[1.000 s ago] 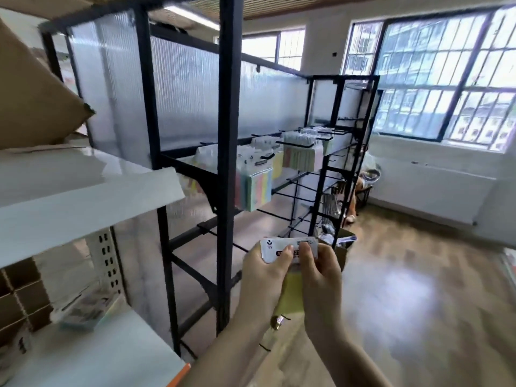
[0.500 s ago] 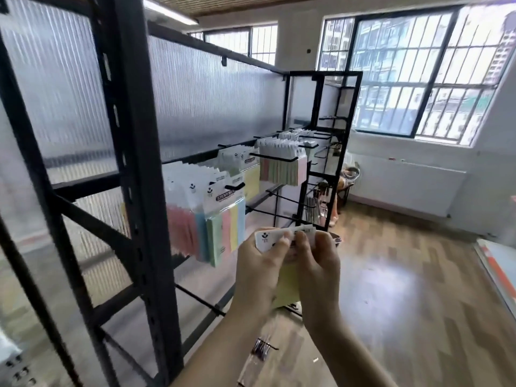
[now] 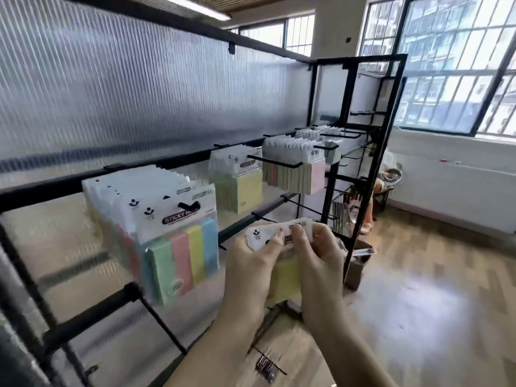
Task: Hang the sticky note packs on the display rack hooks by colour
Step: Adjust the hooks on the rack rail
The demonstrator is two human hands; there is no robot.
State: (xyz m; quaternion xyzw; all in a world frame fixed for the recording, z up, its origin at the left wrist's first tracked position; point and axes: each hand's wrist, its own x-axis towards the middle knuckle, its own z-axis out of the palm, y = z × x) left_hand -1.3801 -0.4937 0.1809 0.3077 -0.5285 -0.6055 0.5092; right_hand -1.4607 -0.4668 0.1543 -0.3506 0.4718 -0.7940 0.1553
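Observation:
My left hand (image 3: 248,263) and my right hand (image 3: 318,255) both pinch the white header of a yellow sticky note pack (image 3: 284,275), held in front of the black display rack (image 3: 156,166). To the left hangs a bunch of multicolour packs (image 3: 178,255) on a hook. A bunch of yellow packs (image 3: 245,191) hangs just above and beyond my hands. Further right hang pink and green packs (image 3: 298,174), with more packs (image 3: 321,138) behind them.
Bare hooks (image 3: 164,328) stick out of the lower rail near my left forearm. A cardboard box (image 3: 358,263) stands on the wooden floor by the rack's end post. A person's legs (image 3: 368,213) show beyond it. Loose hooks (image 3: 265,367) lie on the floor below.
I have walked along the rack past its black post; the multicolour bunch is now close on my left. Both hands still hold the yellow pack, now nearer the yellow bunch.

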